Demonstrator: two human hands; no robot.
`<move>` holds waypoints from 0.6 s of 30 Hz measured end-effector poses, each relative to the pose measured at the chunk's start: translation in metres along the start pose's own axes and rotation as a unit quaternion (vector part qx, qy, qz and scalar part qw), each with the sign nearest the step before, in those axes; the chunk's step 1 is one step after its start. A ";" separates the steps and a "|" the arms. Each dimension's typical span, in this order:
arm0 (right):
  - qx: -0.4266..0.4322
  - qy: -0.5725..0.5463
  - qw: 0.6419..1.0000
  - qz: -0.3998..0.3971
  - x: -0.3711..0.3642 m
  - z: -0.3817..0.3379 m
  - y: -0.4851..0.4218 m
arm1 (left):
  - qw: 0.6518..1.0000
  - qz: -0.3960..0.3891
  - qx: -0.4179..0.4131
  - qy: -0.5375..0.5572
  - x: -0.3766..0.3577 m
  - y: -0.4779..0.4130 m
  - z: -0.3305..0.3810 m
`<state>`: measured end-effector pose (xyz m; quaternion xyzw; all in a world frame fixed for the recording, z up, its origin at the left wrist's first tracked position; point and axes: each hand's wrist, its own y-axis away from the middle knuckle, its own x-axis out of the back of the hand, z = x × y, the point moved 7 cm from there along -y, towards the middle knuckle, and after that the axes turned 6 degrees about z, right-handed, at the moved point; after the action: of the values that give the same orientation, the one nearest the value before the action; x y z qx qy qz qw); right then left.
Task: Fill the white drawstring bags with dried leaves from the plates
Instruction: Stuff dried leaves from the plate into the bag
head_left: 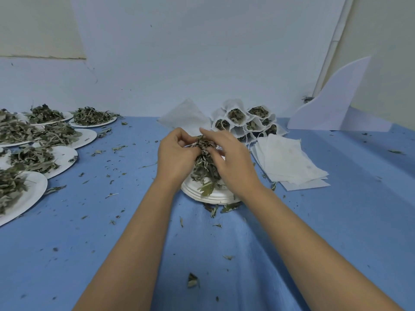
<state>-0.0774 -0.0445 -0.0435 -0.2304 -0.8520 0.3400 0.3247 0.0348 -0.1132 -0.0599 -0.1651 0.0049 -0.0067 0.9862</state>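
Blue tablecloth [89, 243] covers the work surface. Paper plates of dried leaves [33, 160] sit at far left. Flat empty bags [289, 160] lie right; filled drawstring bags [244, 122] stand behind. Centre: stacked white plates [213, 195]. Left hand [175, 156] and right hand [231, 162], fingers curled, grip a leaf clump [205, 162] above the stack.
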 end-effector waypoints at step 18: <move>-0.128 -0.097 0.976 0.150 0.010 0.004 0.003 | 0.979 0.047 0.079 0.180 -0.009 0.004 -0.002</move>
<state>-0.0860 -0.0382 -0.0437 -0.3609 -0.8716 0.2940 0.1536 0.0253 -0.1098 -0.0635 -0.0819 0.1891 0.0093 0.9785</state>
